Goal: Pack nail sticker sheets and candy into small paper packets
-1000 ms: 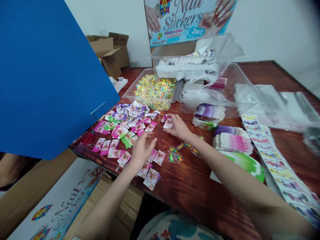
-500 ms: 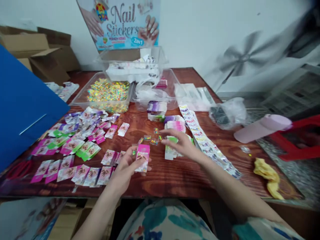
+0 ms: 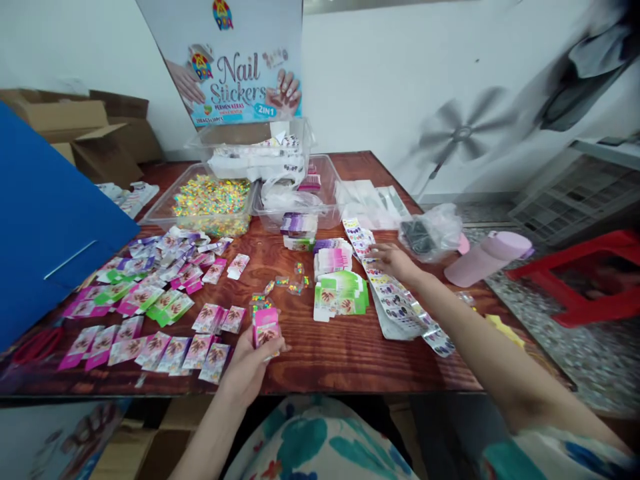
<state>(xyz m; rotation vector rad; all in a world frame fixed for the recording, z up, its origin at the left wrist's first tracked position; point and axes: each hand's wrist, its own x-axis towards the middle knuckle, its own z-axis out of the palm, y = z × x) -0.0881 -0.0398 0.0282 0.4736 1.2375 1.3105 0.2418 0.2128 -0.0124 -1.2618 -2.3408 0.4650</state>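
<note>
In the head view, my left hand (image 3: pixel 246 368) is closed round a small pink nail-sticker box (image 3: pixel 267 328), held upright with its flap up. My right hand (image 3: pixel 397 265) reaches over the long strip of nail stickers (image 3: pixel 395 300). Its fingers are stretched out at the strip's left edge; whether they touch it I cannot tell. Just beyond the held box are several small clear packets of coloured candy (image 3: pixel 295 289). Between my hands lie fanned flat boxes, green ones (image 3: pixel 345 293) in front of pink ones (image 3: pixel 333 260).
Many small boxes (image 3: pixel 155 293) cover the table's left side, near a blue board (image 3: pixel 55 220) and red scissors (image 3: pixel 37 345). Behind stand a clear tub of candy packets (image 3: pixel 160 212) and stacked tubs. A pink bottle (image 3: pixel 483 260) and plastic bag (image 3: pixel 440 227) are on the right.
My right hand has moved from above the candy packets and flat boxes to the sticker strip on the right. My left hand still holds the pink box. The view has tilted up.
</note>
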